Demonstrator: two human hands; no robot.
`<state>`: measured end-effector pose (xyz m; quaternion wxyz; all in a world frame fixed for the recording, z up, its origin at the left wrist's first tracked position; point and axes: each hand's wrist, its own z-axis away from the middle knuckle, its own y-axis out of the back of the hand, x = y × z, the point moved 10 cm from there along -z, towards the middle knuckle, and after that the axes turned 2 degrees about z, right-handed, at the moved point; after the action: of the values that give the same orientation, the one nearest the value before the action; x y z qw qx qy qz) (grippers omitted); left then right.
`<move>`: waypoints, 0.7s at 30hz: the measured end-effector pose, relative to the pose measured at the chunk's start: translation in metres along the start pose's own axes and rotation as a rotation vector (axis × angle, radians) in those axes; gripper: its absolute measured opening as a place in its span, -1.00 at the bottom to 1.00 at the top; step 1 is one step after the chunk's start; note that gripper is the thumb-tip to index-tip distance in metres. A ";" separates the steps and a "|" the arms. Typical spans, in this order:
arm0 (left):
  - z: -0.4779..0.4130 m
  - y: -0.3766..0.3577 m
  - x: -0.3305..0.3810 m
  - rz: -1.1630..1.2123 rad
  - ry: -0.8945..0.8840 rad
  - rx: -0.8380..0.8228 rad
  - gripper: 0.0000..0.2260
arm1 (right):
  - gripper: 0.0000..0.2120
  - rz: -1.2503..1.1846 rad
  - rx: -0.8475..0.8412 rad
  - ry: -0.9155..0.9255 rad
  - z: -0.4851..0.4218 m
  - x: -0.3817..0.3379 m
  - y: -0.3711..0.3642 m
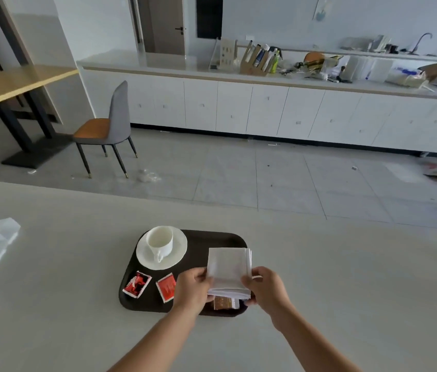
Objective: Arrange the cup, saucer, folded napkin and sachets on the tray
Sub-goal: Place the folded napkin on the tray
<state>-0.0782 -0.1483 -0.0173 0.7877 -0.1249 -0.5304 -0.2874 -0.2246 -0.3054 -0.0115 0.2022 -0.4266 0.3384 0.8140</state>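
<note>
Two bare forearms reach in from the near edge of the pale table [51, 304]. The left hand [191, 289] and right hand [267, 288] each pinch a near corner of the folded white napkin [228, 267], fingers closed on it, over the right side of the dark tray [212, 237]. A brown sachet [222, 303] peeks out beneath the napkin. On the tray's left, the cup [159, 241] stands upright on its saucer [177, 251]; nearer, two red sachets [137, 284] [166, 287] lie side by side.
</note>
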 end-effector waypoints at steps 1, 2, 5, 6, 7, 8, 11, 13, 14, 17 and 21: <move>-0.009 0.004 0.002 -0.040 -0.006 -0.007 -0.87 | -0.91 0.014 0.017 -0.015 -0.003 -0.003 -0.005; -0.017 0.007 0.004 -0.079 -0.020 -0.006 -0.87 | -0.89 0.029 0.031 -0.022 -0.007 -0.006 -0.009; -0.036 0.011 0.012 -0.179 -0.050 0.002 -0.89 | -0.82 0.058 0.081 -0.056 -0.018 -0.011 -0.016; -0.042 0.010 0.013 -0.193 -0.049 0.002 -0.85 | -0.81 0.064 0.099 -0.071 -0.022 -0.012 -0.017; -0.047 0.010 0.013 -0.201 -0.045 0.008 -0.82 | -0.81 0.064 0.110 -0.085 -0.026 -0.012 -0.017; -0.052 0.010 0.014 -0.205 -0.045 0.018 -0.79 | -0.81 0.058 0.114 -0.095 -0.030 -0.013 -0.018; -0.063 0.010 0.019 -0.251 -0.059 0.060 -0.76 | -0.85 0.051 0.109 -0.104 -0.047 -0.014 -0.020; -0.072 0.009 0.019 -0.291 -0.064 0.080 -0.77 | -0.88 0.070 0.100 -0.109 -0.060 -0.015 -0.022; -0.075 0.009 0.019 -0.306 -0.065 0.090 -0.77 | -0.89 0.086 0.098 -0.113 -0.066 -0.015 -0.023; -0.087 0.009 0.016 -0.334 -0.066 0.115 -0.78 | -0.93 0.142 0.105 -0.113 -0.083 -0.015 -0.029; -0.105 0.008 0.009 -0.368 -0.035 0.147 -0.76 | -0.93 0.179 0.110 -0.107 -0.101 -0.010 -0.038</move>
<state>0.0090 -0.1973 -0.0513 0.7195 0.0268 -0.5775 -0.3849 -0.1387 -0.3525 -0.0585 0.1697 -0.3390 0.4082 0.8305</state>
